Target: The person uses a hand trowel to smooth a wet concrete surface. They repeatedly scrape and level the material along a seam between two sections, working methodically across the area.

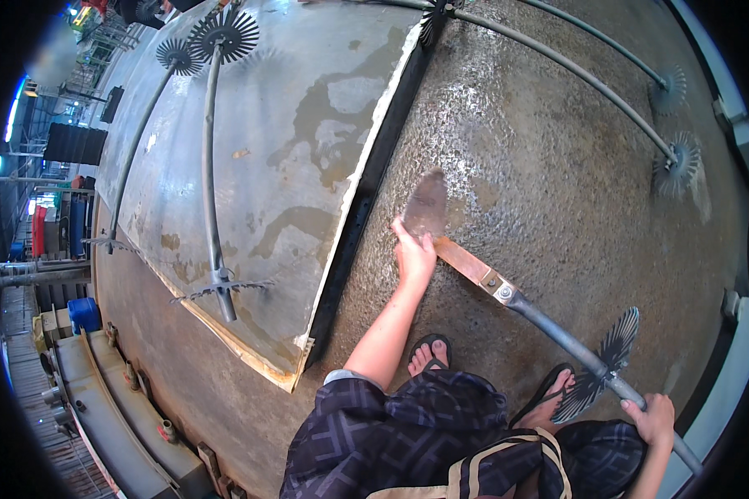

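Left of the left hand (414, 251), two disc-ended rods (210, 166) are borne by a puddled grey surface (308, 50); beyond the right hand (653, 418), rough wet floor (549, 183) is shared by two more rods (574, 69). Between the hands, a grey metal pole (558, 332) with slotted disc (581, 397) is grasped by the right, its flat brownish blade (426, 204) pinched by the left.

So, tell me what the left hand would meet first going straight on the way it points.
The left hand already touches the brown blade on the grey pole, so that comes first. Past it, the line seems to run over wet floor, though depth is unclear.
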